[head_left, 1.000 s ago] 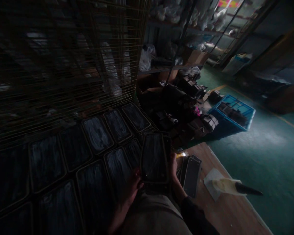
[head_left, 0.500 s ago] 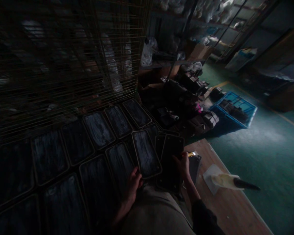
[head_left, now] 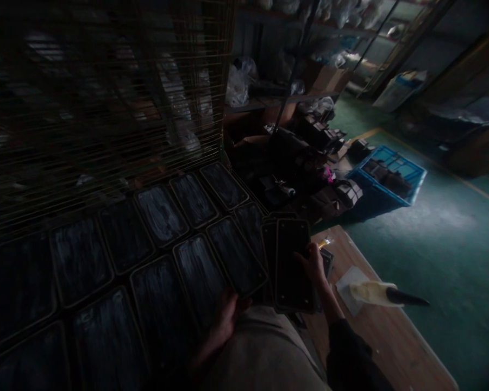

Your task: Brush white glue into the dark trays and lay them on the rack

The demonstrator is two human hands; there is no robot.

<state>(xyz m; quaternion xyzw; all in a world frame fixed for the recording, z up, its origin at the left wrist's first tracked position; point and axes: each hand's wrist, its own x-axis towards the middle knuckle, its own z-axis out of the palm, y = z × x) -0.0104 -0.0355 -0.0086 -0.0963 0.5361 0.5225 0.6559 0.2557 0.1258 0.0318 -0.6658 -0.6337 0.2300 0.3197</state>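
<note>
My left hand (head_left: 225,317) is closed at the near corner of a dark rectangular panel (head_left: 237,258) with rounded corners and streaky whitish smears. This panel rests among similar panels, overlapping one (head_left: 250,222) on its right. My right hand (head_left: 314,265) grips the right edge of a plain dark panel (head_left: 291,263), its thumb on the upper face. Small light dots mark that panel's corners, and other panels lie beneath it. A small yellow-handled item (head_left: 325,243) sticks out beyond the right fingers; whether they hold it is unclear. Deep shadow hides parts of both hands.
Rows of smeared panels (head_left: 158,214) cover the left side, beside a wire mesh wall (head_left: 106,108). On the wooden table (head_left: 395,347) at right lies a pale bottle with a dark nozzle (head_left: 375,293) on a sheet. Beyond stand a blue crate (head_left: 378,198) and piled dark goods.
The smeared panel in my left hand has come down flatter against its neighbours. My right hand has shifted slightly right, and its plain panel has turned more upright in view.
</note>
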